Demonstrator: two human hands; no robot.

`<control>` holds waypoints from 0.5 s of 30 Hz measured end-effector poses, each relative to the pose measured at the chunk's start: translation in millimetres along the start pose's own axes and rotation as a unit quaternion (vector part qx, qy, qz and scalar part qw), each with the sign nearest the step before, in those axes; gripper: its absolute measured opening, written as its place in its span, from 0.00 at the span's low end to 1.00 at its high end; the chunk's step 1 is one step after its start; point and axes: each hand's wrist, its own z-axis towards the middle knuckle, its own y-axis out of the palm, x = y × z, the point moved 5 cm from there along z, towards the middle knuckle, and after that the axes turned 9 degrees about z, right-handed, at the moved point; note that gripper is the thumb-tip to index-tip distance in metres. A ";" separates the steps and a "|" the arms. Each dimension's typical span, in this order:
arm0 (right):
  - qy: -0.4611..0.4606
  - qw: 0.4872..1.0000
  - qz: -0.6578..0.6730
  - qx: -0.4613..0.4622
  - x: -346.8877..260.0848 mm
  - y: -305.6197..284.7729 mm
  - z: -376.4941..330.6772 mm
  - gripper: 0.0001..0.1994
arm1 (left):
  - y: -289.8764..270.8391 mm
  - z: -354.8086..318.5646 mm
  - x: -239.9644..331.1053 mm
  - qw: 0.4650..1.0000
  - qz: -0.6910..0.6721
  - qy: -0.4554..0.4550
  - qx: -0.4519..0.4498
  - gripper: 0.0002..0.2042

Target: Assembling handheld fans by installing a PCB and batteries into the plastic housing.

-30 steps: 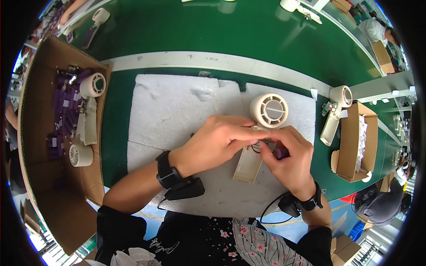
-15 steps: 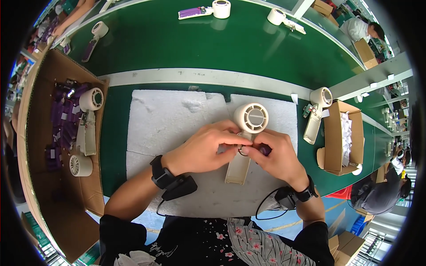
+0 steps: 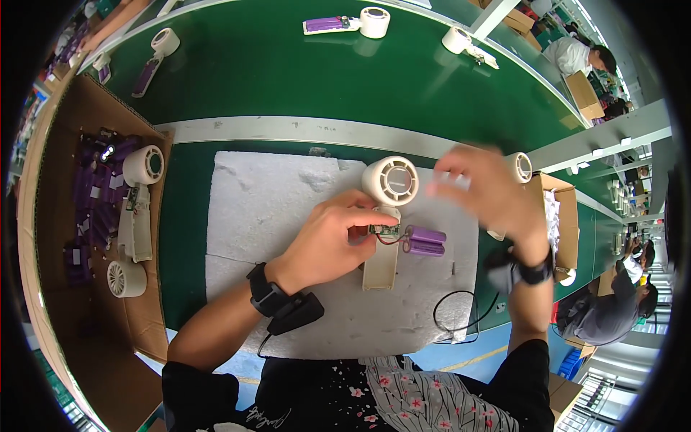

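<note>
A cream handheld fan [image 3: 391,181] lies with its round head away from me and its opened handle [image 3: 379,272] toward me, on a white foam sheet [image 3: 266,191]. My left hand [image 3: 332,234] is closed at the handle's top, thumb and finger pinching a small green circuit board [image 3: 384,230] there. Thin wires run from the board to a pair of purple battery cells [image 3: 425,241], which rest on the foam to the right of the handle. My right hand [image 3: 482,189] is raised over the foam's right edge, apart from the fan; motion smears its fingers.
At left a large cardboard box [image 3: 147,317] holds several purple battery packs [image 3: 93,198] and fan parts. A small carton [image 3: 567,234] with white slips stands at right beside another fan [image 3: 520,167]. Beyond a pale rail [image 3: 288,128], several fans lie on the green surface [image 3: 273,79].
My right hand has let go near the handle and swung up to the right. The battery cells, mostly hidden in it before, now lie on the foam. My left hand remains at the fan.
</note>
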 end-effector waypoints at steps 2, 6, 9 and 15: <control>0.081 0.995 -0.025 0.043 10.6 -38.8 39.3 0.17 | -1.1 -1.4 0.5 1.000 0.002 -0.014 0.008 0.18; 0.039 0.962 -0.152 0.222 97.8 -101.2 121.9 0.22 | -0.8 -2.5 3.8 0.999 -0.002 -0.048 -0.014 0.18; 0.056 0.940 -0.246 0.228 204.5 -125.8 165.7 0.35 | 5.9 -3.5 1.1 1.000 -0.013 -0.016 0.012 0.18; 0.141 0.933 -0.283 0.173 307.8 -134.8 214.9 0.51 | 5.5 -10.0 -1.6 0.999 -0.031 -0.021 0.034 0.18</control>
